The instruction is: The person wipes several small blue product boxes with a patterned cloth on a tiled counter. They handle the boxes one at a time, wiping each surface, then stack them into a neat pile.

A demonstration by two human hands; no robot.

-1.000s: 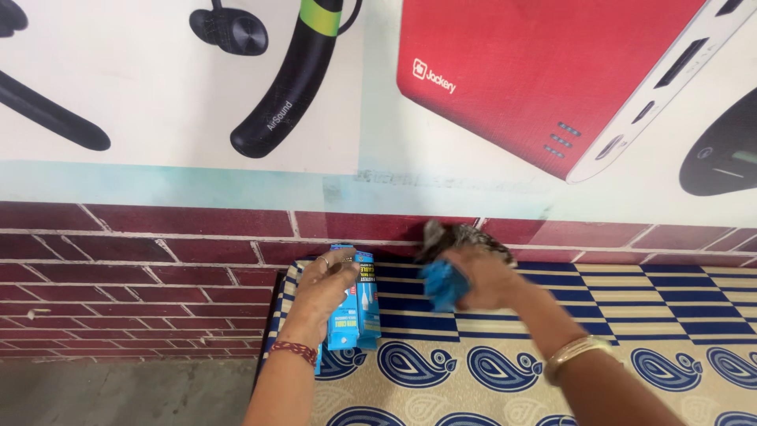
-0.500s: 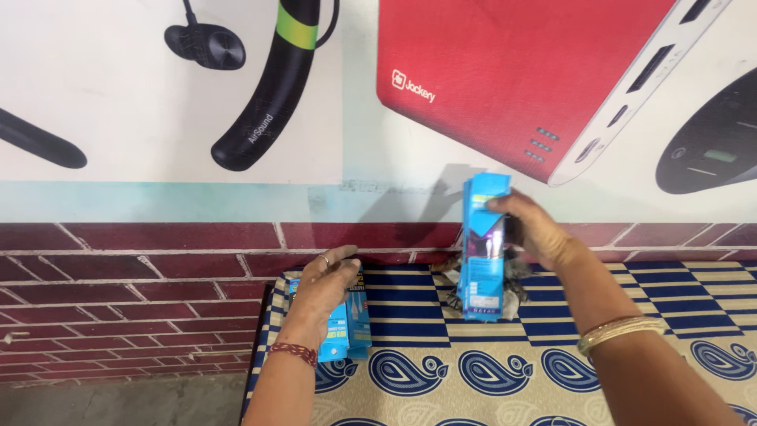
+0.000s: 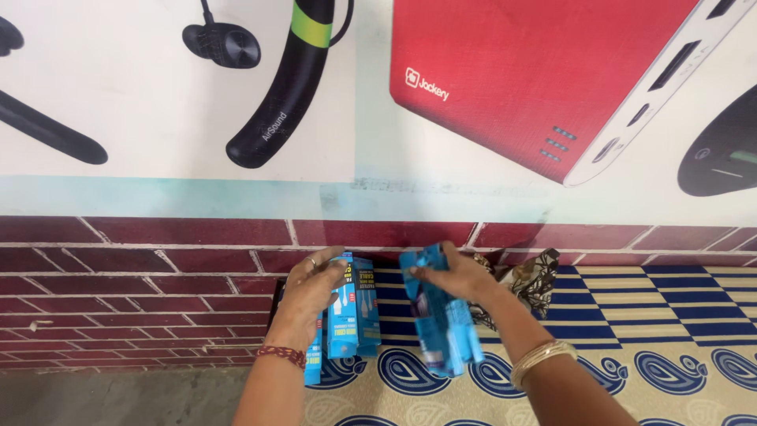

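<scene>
Blue boxes at the mat's left edge under left hand; right hand clamps another box.

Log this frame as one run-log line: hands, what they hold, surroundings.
left hand: steadying upright blue boxes | right hand: gripping tilted blue box | surface: patterned cloth | behind: brick wall

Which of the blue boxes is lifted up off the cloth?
The blue box in the right hand, tilted above the patterned cloth. The other blue boxes stand together by the brick wall under the left hand.
</scene>
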